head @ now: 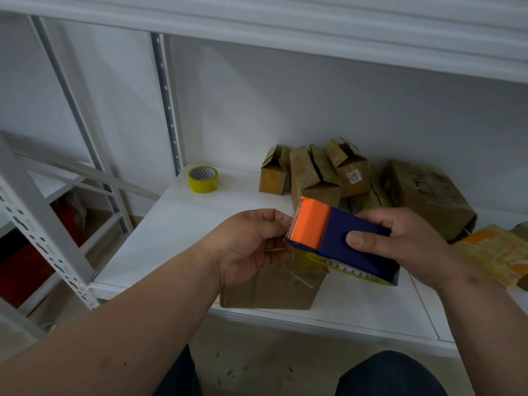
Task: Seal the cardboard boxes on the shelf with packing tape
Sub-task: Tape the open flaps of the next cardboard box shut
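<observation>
Gripping the tape dispenser [347, 240] above the nearest cardboard box [271, 284], right hand [405, 241] steadies it while left hand [251, 244] pinches the tape end to start a strip.

The white shelf [177, 224] fills the middle of my view. At its back left lies a yellow tape roll [203, 179]; at centre back, a cluster of small boxes [314, 170] — some flaps open. A closed box [271, 287] sits at the front edge, a yellow packet [497, 252] far right.
</observation>
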### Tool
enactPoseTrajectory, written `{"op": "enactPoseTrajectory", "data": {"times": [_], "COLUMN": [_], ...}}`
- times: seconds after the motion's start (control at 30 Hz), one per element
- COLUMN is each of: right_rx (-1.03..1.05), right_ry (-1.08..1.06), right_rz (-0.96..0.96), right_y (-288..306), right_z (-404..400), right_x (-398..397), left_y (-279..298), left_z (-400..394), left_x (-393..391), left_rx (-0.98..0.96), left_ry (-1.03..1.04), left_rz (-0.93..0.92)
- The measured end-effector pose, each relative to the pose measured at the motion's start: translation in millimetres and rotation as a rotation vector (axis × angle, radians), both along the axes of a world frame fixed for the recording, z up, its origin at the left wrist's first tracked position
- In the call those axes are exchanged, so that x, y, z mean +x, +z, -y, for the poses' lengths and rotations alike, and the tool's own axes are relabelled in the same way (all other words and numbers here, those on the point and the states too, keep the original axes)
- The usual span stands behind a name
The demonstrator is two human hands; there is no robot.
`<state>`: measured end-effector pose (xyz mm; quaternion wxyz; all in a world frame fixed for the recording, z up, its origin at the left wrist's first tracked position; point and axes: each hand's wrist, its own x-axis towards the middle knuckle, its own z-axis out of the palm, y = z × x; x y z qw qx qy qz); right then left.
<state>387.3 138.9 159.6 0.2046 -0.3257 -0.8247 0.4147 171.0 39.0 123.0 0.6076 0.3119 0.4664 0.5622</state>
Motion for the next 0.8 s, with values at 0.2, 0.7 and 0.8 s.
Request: {"op": "enactPoseTrajectory", "data": {"times": [0.2, 0.7, 0.8], "right_rx": [0.005, 0.112, 0.126], "right_ry": [0.018, 0.089, 0.108], "right_rz": [0.021, 0.138, 0.125], "right_y": [3, 16, 22], "right_z": [1, -8, -11], "right_x": [0, -26, -34], "left_y": [6, 18, 25], "left_z": [5, 2, 1], "left_x": [-5, -18, -29], "left_rx": [-0.074, -0.042, -0.011], "left_ry": [-0.006, 0.231, 0.297], "left_rz": [0.098, -0.42, -0.457]}}
